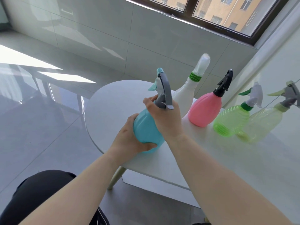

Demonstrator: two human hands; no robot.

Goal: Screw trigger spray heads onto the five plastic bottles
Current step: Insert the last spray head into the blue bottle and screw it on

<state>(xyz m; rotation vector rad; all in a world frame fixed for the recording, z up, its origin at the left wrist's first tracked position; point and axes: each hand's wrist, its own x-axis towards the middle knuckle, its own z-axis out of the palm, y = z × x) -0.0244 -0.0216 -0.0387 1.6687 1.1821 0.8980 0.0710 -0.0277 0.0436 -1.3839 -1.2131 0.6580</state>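
— Where is the blue bottle (pixel 146 127)?

— Between your hands, tilted, over the near edge of the white table (pixel 113 101). Your left hand (pixel 129 137) grips its lower body, fingers curled round the far side, thumb pressed on the near side.

— And the grey spray head (pixel 164 93)?

— It sits on the neck, rising just above your right hand (pixel 165 117), whose fingers wrap the collar, close together.

— What lies beyond?

— To the right of your right fingers stand a white bottle (pixel 185 95), a pink bottle (pixel 204 109) and a green bottle (pixel 230 120), each capped with a head.
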